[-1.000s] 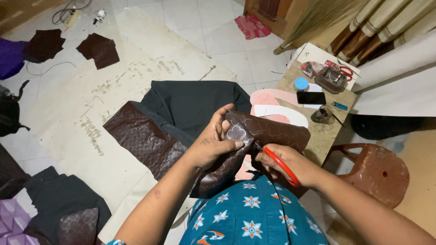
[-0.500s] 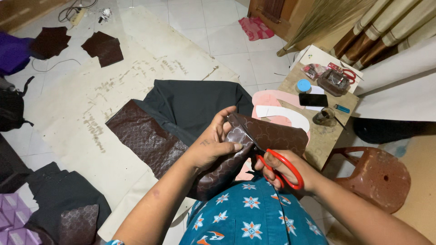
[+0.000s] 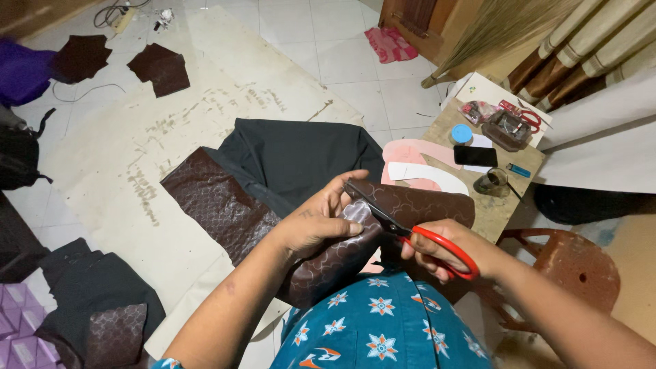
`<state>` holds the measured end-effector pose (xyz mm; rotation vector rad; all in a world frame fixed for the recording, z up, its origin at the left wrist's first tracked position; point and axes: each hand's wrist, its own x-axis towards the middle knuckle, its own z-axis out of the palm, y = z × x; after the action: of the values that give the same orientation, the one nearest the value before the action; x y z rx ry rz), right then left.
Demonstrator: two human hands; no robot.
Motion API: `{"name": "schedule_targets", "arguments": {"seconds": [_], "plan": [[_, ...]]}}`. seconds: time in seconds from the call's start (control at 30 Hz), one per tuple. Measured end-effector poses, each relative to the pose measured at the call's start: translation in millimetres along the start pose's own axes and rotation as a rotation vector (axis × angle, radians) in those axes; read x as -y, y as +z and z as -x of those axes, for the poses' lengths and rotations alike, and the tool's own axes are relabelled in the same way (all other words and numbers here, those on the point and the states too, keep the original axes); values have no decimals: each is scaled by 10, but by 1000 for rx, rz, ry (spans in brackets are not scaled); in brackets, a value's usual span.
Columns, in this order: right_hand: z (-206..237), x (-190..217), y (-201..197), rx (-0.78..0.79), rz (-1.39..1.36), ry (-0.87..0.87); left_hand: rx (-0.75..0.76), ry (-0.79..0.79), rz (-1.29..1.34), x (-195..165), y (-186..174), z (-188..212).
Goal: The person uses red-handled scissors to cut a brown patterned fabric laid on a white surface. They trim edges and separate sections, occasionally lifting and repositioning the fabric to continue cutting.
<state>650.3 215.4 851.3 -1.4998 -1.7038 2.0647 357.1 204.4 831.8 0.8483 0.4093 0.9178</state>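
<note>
Scissors (image 3: 410, 232) with red handles sit in my right hand (image 3: 444, 249), fingers closed through the loops and the dark blades parted over the folded edge of the brown patterned material (image 3: 328, 256), which my left hand (image 3: 318, 222) pinches firmly above my lap, its far end trailing onto the black cloth (image 3: 294, 154) on the floor. I judge this as mid-cut, trimming along that glossy fold. Next the blades need closing along the line, with my left fingers (image 3: 348, 229) kept clear just beside them.
</note>
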Motion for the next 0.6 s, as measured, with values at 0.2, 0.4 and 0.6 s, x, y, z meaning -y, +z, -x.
{"name": "schedule_targets", "arguments": {"seconds": [0.2,0.4,0.6], "plan": [[274,210,23,224,-159,78,-1,30,85,6,-4,55],[498,563,16,145,-158,341,-5,1,84,82,-10,51],[594,795,-88,93,-21,480,-1,5,355,222,85,92]]}}
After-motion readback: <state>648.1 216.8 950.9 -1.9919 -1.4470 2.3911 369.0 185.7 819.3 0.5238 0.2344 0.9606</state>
